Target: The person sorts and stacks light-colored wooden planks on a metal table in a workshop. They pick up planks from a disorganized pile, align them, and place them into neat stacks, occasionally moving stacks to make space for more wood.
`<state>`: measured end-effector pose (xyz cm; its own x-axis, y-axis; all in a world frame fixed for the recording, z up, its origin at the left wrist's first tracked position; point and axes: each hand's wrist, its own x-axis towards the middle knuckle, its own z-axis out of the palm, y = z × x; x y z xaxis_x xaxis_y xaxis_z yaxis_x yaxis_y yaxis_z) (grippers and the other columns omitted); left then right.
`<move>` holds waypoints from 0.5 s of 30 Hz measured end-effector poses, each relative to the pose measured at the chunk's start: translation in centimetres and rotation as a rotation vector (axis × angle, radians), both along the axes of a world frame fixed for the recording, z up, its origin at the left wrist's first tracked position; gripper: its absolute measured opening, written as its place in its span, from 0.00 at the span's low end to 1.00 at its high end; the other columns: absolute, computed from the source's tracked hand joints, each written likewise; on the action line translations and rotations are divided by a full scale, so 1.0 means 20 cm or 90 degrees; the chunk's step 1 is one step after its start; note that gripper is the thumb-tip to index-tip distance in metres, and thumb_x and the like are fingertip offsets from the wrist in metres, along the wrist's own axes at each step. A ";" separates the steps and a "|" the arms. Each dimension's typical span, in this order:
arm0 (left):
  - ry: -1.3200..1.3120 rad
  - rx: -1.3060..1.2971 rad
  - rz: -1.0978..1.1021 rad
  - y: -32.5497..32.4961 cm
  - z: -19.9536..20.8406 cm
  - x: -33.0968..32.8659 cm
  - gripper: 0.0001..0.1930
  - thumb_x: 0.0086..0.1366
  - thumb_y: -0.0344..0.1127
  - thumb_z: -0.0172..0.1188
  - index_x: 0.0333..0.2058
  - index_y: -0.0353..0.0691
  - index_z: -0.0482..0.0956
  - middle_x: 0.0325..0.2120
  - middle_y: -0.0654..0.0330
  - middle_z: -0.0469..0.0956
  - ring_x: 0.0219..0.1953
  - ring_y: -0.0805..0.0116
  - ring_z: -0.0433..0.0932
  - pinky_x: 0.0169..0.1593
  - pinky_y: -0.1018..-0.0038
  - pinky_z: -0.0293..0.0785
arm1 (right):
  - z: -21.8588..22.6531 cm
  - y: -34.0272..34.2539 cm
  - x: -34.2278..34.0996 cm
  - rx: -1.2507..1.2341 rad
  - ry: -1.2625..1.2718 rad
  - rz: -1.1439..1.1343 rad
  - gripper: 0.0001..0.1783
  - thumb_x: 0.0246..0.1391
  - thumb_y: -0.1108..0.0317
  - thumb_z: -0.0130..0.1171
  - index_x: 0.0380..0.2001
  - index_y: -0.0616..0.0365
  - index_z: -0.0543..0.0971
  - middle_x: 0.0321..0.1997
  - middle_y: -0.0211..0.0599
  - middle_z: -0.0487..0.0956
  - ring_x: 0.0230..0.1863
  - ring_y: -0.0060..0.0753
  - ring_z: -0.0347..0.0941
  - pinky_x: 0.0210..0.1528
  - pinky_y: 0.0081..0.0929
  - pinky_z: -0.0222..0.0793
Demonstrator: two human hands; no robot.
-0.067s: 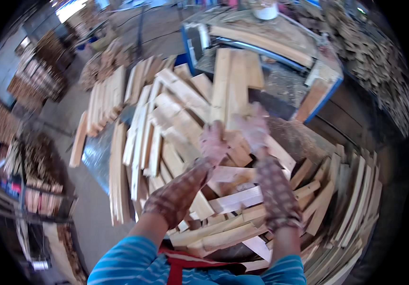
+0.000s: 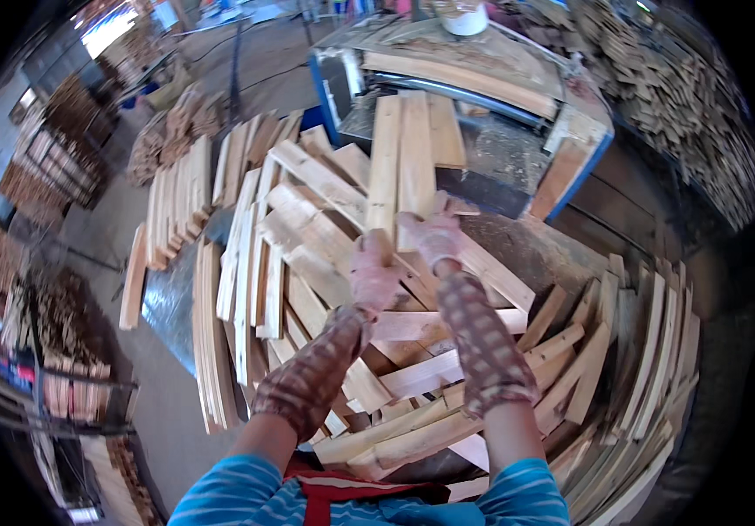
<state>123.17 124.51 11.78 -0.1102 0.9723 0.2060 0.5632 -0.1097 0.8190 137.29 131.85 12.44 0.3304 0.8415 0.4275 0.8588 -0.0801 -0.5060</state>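
Several pale wooden boards lie side by side on the bed of a blue-framed machine, pointing away from me. At the near end of the left board, my left hand, in a pale glove, has its fingers closed round the board's end. My right hand, also gloved, touches the near end of the middle board. Its fingers are spread, some stretching off to the right. A shorter board lies to the right of these. Patterned sleeve covers wrap both forearms.
Loose boards are heaped below and left of my hands. More strips stack up at the right. A roller spans the machine opening, with a white bucket on top. Wood piles rise at the far right.
The scene has shifted slightly left and down as the view turned. My right hand's fingers now show more spread toward the right. Both hands stay at the board ends.
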 end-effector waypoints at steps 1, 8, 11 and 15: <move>-0.017 -0.005 0.041 -0.01 -0.02 -0.14 0.27 0.52 0.31 0.65 0.53 0.46 0.71 0.53 0.44 0.70 0.55 0.39 0.71 0.54 0.51 0.71 | 0.15 -0.05 -0.14 -0.250 0.196 0.046 0.46 0.45 0.37 0.66 0.57 0.64 0.72 0.57 0.61 0.77 0.57 0.60 0.75 0.60 0.44 0.71; 0.185 0.006 0.115 -0.12 -0.09 -0.36 0.35 0.52 0.36 0.68 0.61 0.47 0.69 0.56 0.45 0.71 0.58 0.40 0.71 0.62 0.54 0.69 | -0.06 -0.41 0.12 -0.163 0.440 0.249 0.28 0.52 0.49 0.63 0.46 0.64 0.79 0.43 0.54 0.81 0.45 0.45 0.78 0.49 0.37 0.72; 0.299 0.117 0.062 -0.10 -0.05 -0.38 0.37 0.55 0.38 0.69 0.64 0.43 0.67 0.61 0.44 0.68 0.62 0.41 0.69 0.65 0.56 0.67 | 0.09 -0.91 0.21 -0.174 0.683 0.227 0.22 0.63 0.56 0.58 0.49 0.65 0.79 0.38 0.43 0.80 0.43 0.32 0.76 0.46 0.31 0.71; 0.073 0.104 -0.156 0.09 0.03 -0.22 0.35 0.63 0.39 0.66 0.66 0.36 0.64 0.65 0.46 0.64 0.64 0.44 0.68 0.67 0.56 0.66 | 0.14 -1.60 0.34 -0.137 0.541 0.151 0.21 0.66 0.57 0.59 0.51 0.66 0.78 0.39 0.41 0.82 0.44 0.30 0.76 0.49 0.31 0.72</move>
